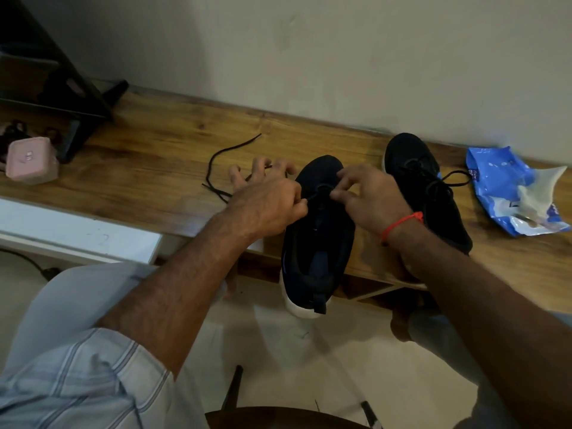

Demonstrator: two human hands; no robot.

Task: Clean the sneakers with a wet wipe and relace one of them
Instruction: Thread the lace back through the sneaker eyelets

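Note:
A dark navy sneaker [315, 243] with a white sole lies toe-away on the wooden shelf [161, 150], its heel hanging over the front edge. My left hand [266, 202] pinches the black lace [229, 150] at the sneaker's left eyelets; the lace's free end trails left across the wood. My right hand [368, 196], a red thread round its wrist, pinches the lace at the right eyelets. The second sneaker [430, 187], black and laced, lies just to the right. A blue wet wipe pack [513, 193] sits torn open at the far right.
A pink box [31, 161] and a black stand [62, 88] occupy the shelf's left end. The wall runs right behind the shelf. A white drawer front [77, 233] sits below at left. My knee [93, 292] is under my left arm.

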